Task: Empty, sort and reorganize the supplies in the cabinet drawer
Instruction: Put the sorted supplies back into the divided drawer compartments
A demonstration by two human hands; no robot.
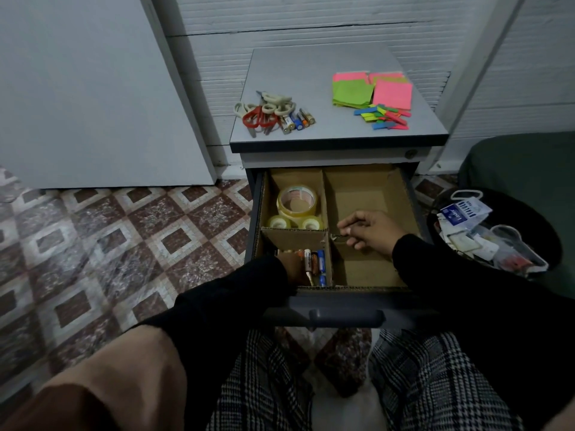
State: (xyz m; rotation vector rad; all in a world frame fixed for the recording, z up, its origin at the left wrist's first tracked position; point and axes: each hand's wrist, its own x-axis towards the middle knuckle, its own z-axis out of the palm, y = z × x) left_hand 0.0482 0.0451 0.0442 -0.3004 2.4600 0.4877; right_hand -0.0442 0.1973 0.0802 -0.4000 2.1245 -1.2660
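The open drawer [412,194] holds a cardboard divider [326,209] with four compartments. Tape rolls [297,200] fill the back left one. Several batteries [312,262] lie in the front left one, where my left hand [291,269] rests among them, mostly hidden by my black sleeve. Over the cardboard wall between the two right compartments, my right hand [370,230] has its fingers curled and touches that wall; I cannot tell if it holds anything. Both right compartments look bare.
On the cabinet top [311,70] lie scissors [264,112], several more batteries [297,119], sticky note pads [370,90] and coloured page flags [384,116]. A black bin [494,231] of packets stands right of the drawer. Tiled floor lies to the left, my knees below.
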